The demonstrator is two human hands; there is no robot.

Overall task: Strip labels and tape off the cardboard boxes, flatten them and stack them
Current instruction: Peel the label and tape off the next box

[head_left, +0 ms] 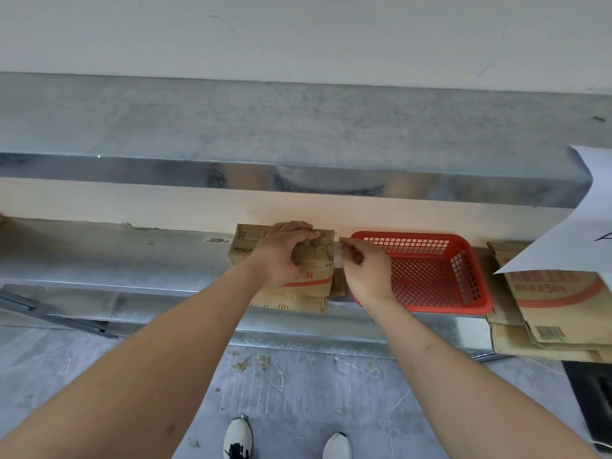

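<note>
Galvanised steel bench runs along the wall, flattened cartons piled at its right end, red mesh basket in the middle, cardboard box just left of it. Left hand clamps the box top; right hand pinches clear tape at its corner. I'd pull low and steady so it won't snap. Red print, unreadable.

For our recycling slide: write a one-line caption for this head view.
Left hand steadies a box while right hand peels tape beside a red basket.
</note>
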